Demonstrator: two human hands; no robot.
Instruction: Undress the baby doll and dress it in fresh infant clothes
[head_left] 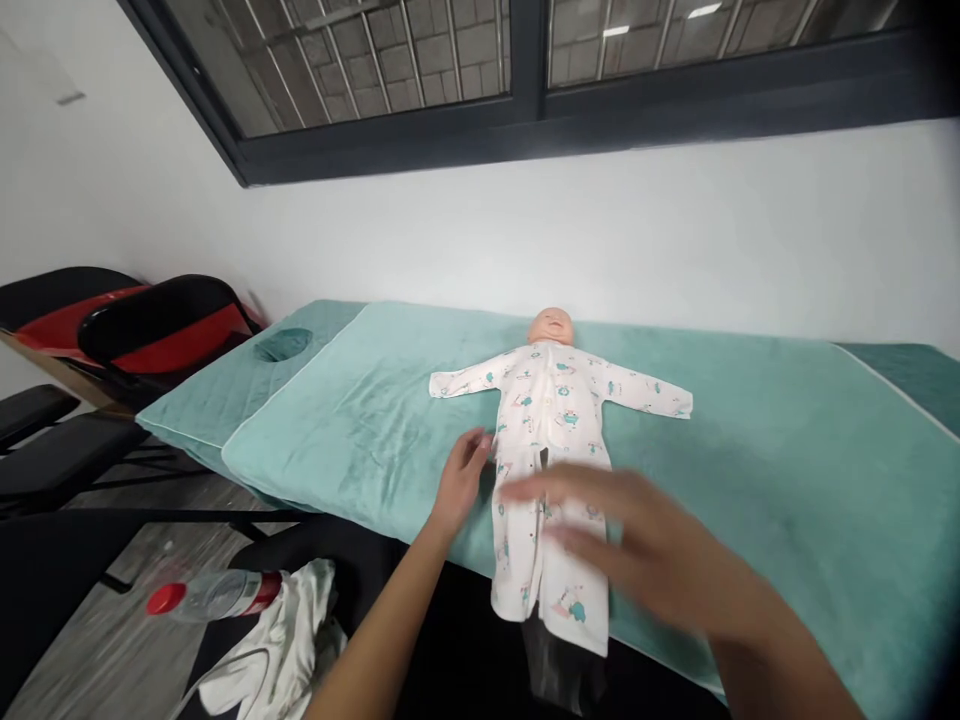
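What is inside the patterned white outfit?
A doll's head shows at the collar. Anything lower inside the outfit is covered. The right hand also hides part of the trousers.

1. A plain white wall (360, 240) runs across the back and continues down the left side.
2. Set into it is a wide window with a dark grey frame (390, 145), split by a thick upright; behind the glass stand pale metal bars (415, 50) and a grey tiled or brick wall.
3. Two bright white light strips (704, 11) show in the right pane.
4. Against the wall stands a long bed covered in teal plush fabric (757, 480), with a round hole (283, 345) near its left end.
5. Black-and-red folding chairs (180, 345) stand left, over grey wood-look flooring (71, 650).
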